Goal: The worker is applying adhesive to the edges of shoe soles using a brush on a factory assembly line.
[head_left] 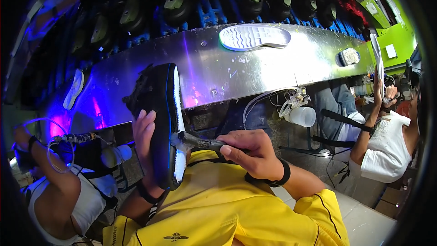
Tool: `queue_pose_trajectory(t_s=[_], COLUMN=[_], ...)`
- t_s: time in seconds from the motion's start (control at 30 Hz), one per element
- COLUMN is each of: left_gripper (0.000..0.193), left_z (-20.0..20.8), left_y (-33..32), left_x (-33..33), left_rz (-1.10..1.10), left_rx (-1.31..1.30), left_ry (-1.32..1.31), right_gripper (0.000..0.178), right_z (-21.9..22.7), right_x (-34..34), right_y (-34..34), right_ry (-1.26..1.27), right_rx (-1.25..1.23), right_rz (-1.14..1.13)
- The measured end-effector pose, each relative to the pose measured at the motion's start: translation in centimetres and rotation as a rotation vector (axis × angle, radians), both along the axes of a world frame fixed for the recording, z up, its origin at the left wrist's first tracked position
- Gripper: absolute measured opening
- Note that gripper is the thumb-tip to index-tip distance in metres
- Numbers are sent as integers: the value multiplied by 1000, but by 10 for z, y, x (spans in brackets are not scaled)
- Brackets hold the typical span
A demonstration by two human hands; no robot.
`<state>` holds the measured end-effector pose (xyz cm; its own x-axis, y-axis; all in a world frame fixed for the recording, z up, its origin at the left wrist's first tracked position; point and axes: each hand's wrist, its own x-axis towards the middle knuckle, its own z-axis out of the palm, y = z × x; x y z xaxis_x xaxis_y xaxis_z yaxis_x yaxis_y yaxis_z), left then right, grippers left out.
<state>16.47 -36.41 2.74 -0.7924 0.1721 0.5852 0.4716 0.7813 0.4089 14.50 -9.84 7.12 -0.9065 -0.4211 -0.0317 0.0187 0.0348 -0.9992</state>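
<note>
My left hand [144, 143] grips a black shoe upper [160, 109] held upright on its side, fingers wrapped round its edge. A thin blue line runs along the upper, and its whitish bottom [180, 109] faces right. In my right hand [255, 152] is a dark-handled brush [200, 142], pinched between thumb and fingers. Its bristles touch the whitish bottom near the middle of the shoe. Past my hands, a white shoe sole [255, 37] lies on the metal bench with its grooved face up.
The shiny metal bench [200, 70] crosses ahead; behind it black shoes [177, 7] stand in a row on a dark conveyor. More soles lie at the bench's left [74, 89] and right [349, 57]. A white cup [302, 116] with tubing hangs by the edge. Co-workers sit on both sides.
</note>
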Motion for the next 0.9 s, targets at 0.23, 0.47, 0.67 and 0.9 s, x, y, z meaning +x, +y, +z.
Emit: queue_pose_trajectory(t_s=[0.23, 0.47, 0.67, 0.9], left_gripper=[91, 76, 89, 89], left_z=[11, 32, 51, 69], left_y=[10, 32, 39, 58], left_x=[-13, -25, -32, -49], left_rz=[5, 63, 66, 127], left_rx=[52, 155, 96, 74], left_ry=[1, 38, -3, -21], right_gripper=[21, 22, 23, 25], right_z=[11, 25, 30, 51], right_x=[11, 17, 20, 17], right_y=[1, 8, 9, 11], right_ry=[151, 184, 259, 365], right_rx=[-37, -26, -13, 92], right_rz=[-17, -13, -91, -303])
